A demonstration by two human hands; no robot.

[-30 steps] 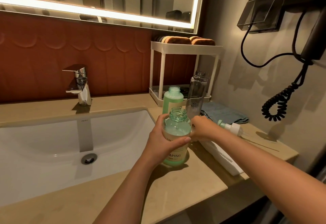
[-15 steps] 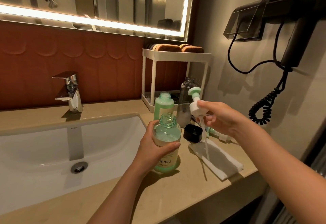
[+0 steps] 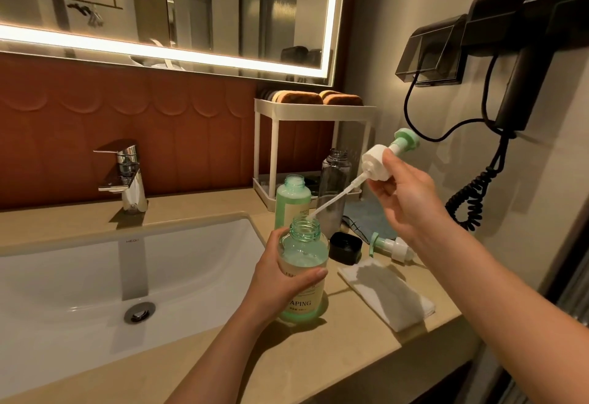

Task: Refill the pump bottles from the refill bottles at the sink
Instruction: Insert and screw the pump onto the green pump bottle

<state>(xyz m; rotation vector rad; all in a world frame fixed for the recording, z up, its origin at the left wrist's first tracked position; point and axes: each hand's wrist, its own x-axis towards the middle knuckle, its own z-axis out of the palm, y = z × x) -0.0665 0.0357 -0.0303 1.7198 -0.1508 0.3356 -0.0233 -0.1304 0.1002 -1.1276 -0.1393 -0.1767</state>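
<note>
Clear-green round bottle, white pump — slim tube

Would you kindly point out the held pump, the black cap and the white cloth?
held pump (image 3: pixel 373 159): head view, its white collar.
black cap (image 3: pixel 345 247): head view, its middle.
white cloth (image 3: pixel 387 295): head view, its middle.

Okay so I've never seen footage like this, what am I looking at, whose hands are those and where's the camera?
No machine here: a person wears one camera on the head, looking down at their own hands. The left hand grips an open green bottle standing on the counter beside the sink. The right hand holds a pump top, its tube tip at the bottle's mouth. Also on the counter: another open green bottle, a clear bottle, a black cap, a second pump and a folded white cloth.
</note>
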